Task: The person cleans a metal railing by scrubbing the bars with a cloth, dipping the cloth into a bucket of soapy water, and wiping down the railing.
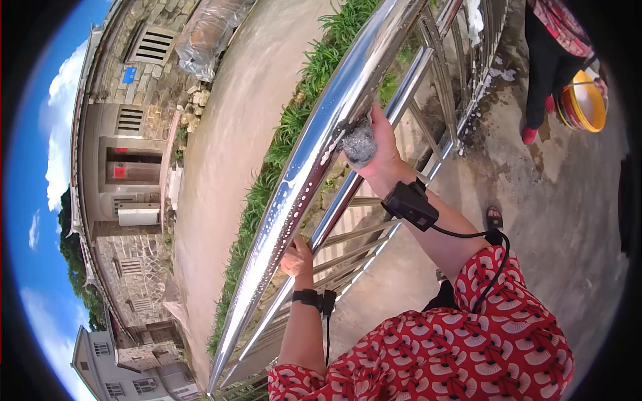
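Observation:
A shiny stainless-steel railing [304,157] runs diagonally through the view, its thick top rail spotted with white suds and water drops. My right hand [384,150] holds a grey steel wool scourer [360,144] against the side of the top rail, where a dark wet smear shows. Lower along the railing, my left hand [296,258] is closed at the rails; the thick top rail partly hides its fingers. A thinner second rail [340,204] runs beside the top one, with thin bars beyond it.
At the upper right another person in dark trousers [543,67] stands by a yellow bucket [583,103]. Wet patches and foam mark the concrete floor [535,194]. Green plants [287,134] line the railing's far side, before a paved lane [221,134] and stone houses [137,267].

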The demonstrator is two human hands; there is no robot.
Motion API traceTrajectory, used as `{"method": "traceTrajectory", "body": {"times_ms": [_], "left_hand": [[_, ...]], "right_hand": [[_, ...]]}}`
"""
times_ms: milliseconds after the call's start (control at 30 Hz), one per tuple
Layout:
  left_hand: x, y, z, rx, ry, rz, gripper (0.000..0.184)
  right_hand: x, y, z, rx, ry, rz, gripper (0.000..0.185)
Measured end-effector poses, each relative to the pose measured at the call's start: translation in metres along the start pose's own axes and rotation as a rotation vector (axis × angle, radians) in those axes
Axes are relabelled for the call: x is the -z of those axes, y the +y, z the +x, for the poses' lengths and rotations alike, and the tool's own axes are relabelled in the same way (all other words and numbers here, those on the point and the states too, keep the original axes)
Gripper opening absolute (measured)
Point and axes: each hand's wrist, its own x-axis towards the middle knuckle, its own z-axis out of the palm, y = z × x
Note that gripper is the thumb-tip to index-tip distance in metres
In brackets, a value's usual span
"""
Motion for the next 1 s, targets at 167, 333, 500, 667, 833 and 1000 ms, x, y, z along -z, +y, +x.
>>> {"method": "traceTrajectory", "body": {"times_ms": [167, 333, 500, 667, 833, 1000], "left_hand": [[-0.007, -0.014, -0.012, -0.292, 0.199, -0.456, 0.025], [0.051, -0.09, -0.036, -0.213, 0.32, -0.091, 0.017], [0.059, -0.248, -0.049, -0.115, 0.238, 0.283, 0.021], [0.011, -0.318, -0.086, 0.11, -0.041, 0.2, 0.03], [0.04, -0.281, -0.111, 0.129, -0.004, 0.261, 0.03], [0.047, -0.273, -0.11, 0.158, -0.02, 0.262, 0.03]], "right_hand": [[-0.013, 0.076, -0.048, -0.11, 0.416, -0.098, 0.034], [0.003, 0.166, -0.101, -0.421, 0.288, -0.09, 0.038], [0.019, 0.253, -0.161, -0.626, 0.291, -0.31, 0.028], [0.058, 0.337, -0.215, -0.803, 0.249, -0.119, 0.022], [0.126, 0.404, -0.271, -1.078, 0.321, -0.244, 0.031], [0.16, 0.45, -0.298, -1.128, 0.337, -0.4, 0.03]]}}
